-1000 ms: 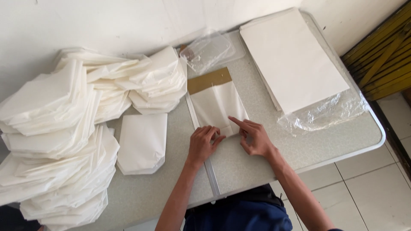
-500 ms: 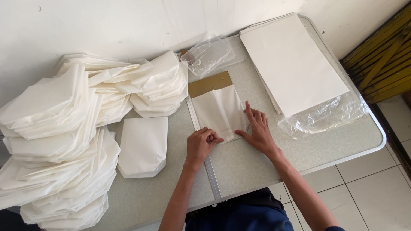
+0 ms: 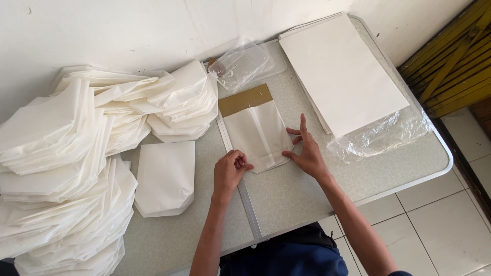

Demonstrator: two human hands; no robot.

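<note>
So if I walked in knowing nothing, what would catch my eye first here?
Probably the big heaps of folded white paper bags crowding the table's left side. Next, the two hands at the middle: the left hand and right hand press a half-folded white sheet wrapped over a brown cardboard template. A stack of flat sheets lies far right.

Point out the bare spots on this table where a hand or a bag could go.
Free: the table front right, between the right hand and the plastic wrap; also front centre, between the flat bag and the left hand. Crowded: the left side under the bag heaps, and the back right under the paper stack.
</note>
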